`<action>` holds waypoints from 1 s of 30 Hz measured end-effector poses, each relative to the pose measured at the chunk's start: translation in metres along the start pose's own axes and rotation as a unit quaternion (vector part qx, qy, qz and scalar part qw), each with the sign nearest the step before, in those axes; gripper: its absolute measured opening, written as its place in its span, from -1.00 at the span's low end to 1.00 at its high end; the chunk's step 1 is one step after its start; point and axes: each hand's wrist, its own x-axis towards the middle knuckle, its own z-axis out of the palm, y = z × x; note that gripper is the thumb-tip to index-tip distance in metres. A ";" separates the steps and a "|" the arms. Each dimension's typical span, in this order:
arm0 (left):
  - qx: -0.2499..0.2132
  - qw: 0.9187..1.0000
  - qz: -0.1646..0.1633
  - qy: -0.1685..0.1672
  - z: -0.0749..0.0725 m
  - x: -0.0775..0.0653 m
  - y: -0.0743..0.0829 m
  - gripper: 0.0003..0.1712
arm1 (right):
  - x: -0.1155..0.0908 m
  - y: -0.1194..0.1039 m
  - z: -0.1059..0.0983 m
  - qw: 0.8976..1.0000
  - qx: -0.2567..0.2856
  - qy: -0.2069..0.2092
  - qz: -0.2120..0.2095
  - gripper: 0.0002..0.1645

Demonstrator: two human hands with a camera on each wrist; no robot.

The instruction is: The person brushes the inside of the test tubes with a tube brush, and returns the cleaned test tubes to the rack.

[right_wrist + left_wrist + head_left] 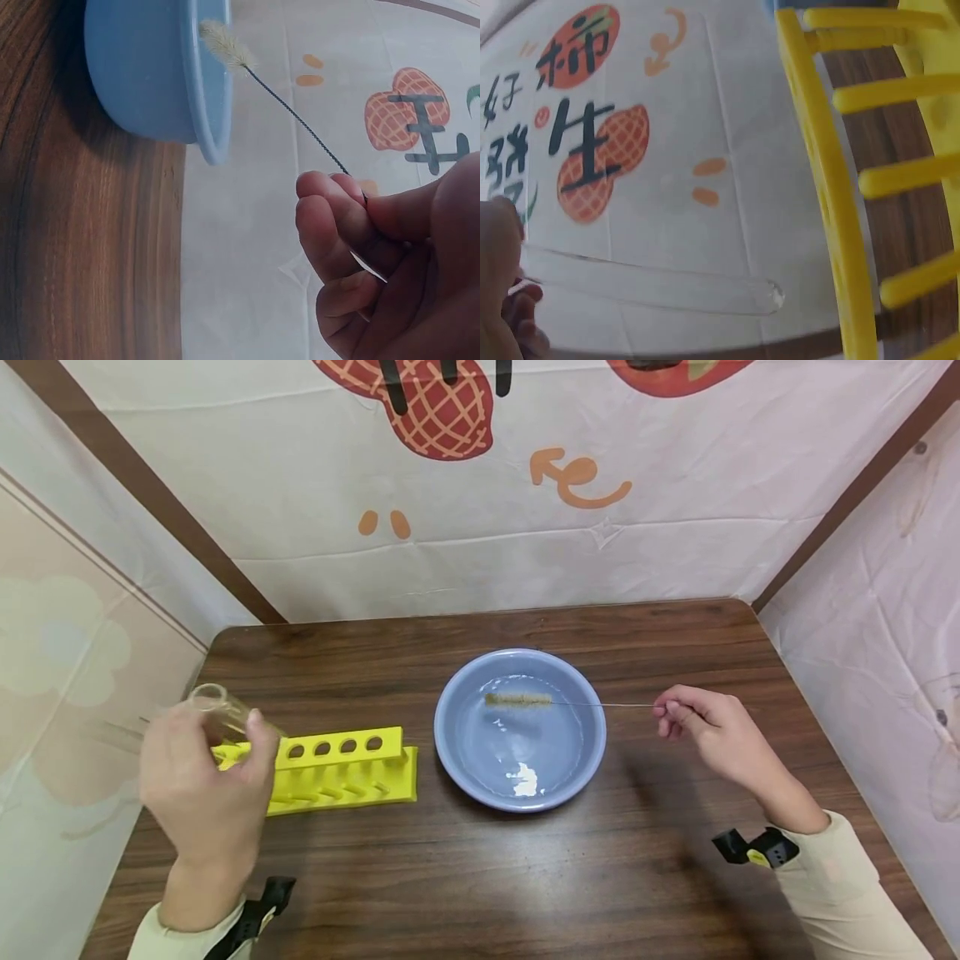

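My left hand point(206, 785), blurred in the head view, grips a clear glass test tube point(228, 714) above the left part of a yellow test tube rack point(408, 777). In the left wrist view the tube point(667, 287) points its rounded end toward the rack point(829, 195). Over on the right, my right hand point(712, 731) pinches the thin wire handle of a test tube brush point(517, 700) between thumb and fingers. The pale bristles point(225, 45) are over the blue basin point(447, 760), which has water in it.
The rack has a row of round holes on top and several pegs below. Both rack and basin stand on a dark wooden table point(480, 877). A printed white cloth point(480, 568) hangs behind the table, with more cloth at both sides.
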 end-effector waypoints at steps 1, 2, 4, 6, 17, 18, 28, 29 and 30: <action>-0.015 1.000 0.016 0.001 0.004 0.000 0.003 -0.69 | 0.000 0.000 -0.001 1.000 0.010 0.001 0.004 -0.74; -0.025 0.999 0.029 -0.003 0.007 -0.001 0.005 -0.71 | -0.001 0.001 -0.003 1.000 0.021 0.000 0.008 -0.74; -0.044 0.997 0.057 -0.022 0.012 -0.002 0.008 -0.72 | -0.002 0.002 -0.005 0.999 0.045 -0.001 0.017 -0.74; -0.060 0.993 0.083 -0.051 0.017 -0.003 0.011 -0.73 | -0.002 0.003 -0.006 0.997 0.066 -0.004 0.027 -0.74; -0.110 0.954 0.157 -0.230 0.037 -0.010 0.024 -0.71 | -0.006 0.010 -0.010 0.986 0.141 -0.026 0.080 -0.68; -0.110 0.949 0.158 -0.250 0.038 -0.010 0.025 -0.70 | -0.006 0.010 -0.010 0.985 0.147 -0.026 0.082 -0.68; -0.080 0.898 0.221 -0.372 0.061 -0.017 0.026 -0.61 | -0.006 0.014 -0.011 0.982 0.166 -0.021 0.084 -0.70; -0.072 0.895 0.229 -0.376 0.063 -0.019 0.026 -0.63 | -0.006 0.015 -0.011 0.982 0.168 -0.020 0.083 -0.71; -0.063 0.893 0.236 -0.378 0.065 -0.021 0.026 -0.65 | -0.006 0.015 -0.012 0.981 0.174 -0.019 0.082 -0.71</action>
